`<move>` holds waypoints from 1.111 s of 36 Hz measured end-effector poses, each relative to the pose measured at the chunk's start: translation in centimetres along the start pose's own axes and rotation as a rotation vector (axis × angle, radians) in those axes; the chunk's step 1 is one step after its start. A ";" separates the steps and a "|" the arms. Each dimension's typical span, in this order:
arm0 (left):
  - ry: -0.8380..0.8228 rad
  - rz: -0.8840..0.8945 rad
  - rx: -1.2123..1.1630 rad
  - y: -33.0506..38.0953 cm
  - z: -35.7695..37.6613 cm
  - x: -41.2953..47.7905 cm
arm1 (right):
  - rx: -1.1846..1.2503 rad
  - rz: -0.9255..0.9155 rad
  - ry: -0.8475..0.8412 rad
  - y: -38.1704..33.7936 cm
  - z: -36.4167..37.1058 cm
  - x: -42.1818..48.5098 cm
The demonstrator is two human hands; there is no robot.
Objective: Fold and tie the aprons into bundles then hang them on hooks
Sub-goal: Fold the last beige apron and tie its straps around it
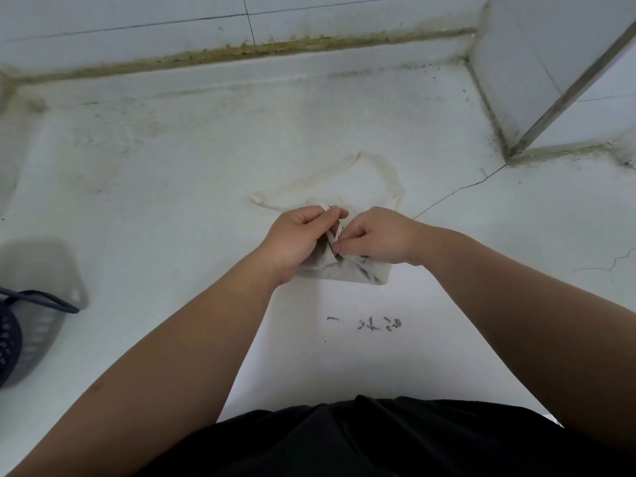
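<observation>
Where the white worktop (172,208) fills the middle of the frame, a cream apron (347,271) lies folded into a small bundle just below centre, partly covered by the two hands. The left hand (296,235) has its fingers curled and pinches a narrow tie strap (331,235) near its upper end, while the right hand (377,235), fingers likewise curled, pinches the same strip lower down, just above the bundle. The hands sit close together, almost touching. From the top of the bundle a long neck loop (385,168) of the same cream cloth spreads flat on the worktop toward the upper middle of the frame. Below the apron, a few dark handwritten marks (366,324) stand on the surface. A thin crack (457,191) runs from beside the right hand up toward the right. At the left edge stands a grey plastic basket (48,266) with slotted sides, and a dark strap (48,299) hangs over its rim. White tiled walls (137,25) close off the top and upper right, with stained, yellowish grime along the joint. A black shirt (361,438) fills the bottom of the frame.
</observation>
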State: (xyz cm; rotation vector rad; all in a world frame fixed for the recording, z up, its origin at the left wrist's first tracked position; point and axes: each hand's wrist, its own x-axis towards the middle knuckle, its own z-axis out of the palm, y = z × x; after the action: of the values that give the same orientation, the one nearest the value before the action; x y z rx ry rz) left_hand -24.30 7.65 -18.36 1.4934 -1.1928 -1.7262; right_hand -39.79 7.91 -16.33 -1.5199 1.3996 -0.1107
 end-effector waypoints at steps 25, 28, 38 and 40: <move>-0.023 0.034 -0.073 -0.7 -0.2 -0.5 | -0.104 -0.033 0.296 0.7 0.5 1.8; -0.043 0.027 -0.033 -0.8 -0.2 -0.5 | 0.178 0.029 0.160 0.6 -0.1 1.4; 0.047 0.005 0.033 -1.1 0.0 -0.5 | 0.585 0.101 -0.079 1.6 -1.1 0.5; 0.043 0.009 0.019 -1.0 0.1 -0.5 | 0.531 0.083 -0.038 1.6 -0.8 0.4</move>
State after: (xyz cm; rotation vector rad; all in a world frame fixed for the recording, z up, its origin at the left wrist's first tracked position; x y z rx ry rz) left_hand -24.11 8.55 -19.02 1.5262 -1.1956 -1.6733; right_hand -41.23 7.42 -17.29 -1.0184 1.2722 -0.3696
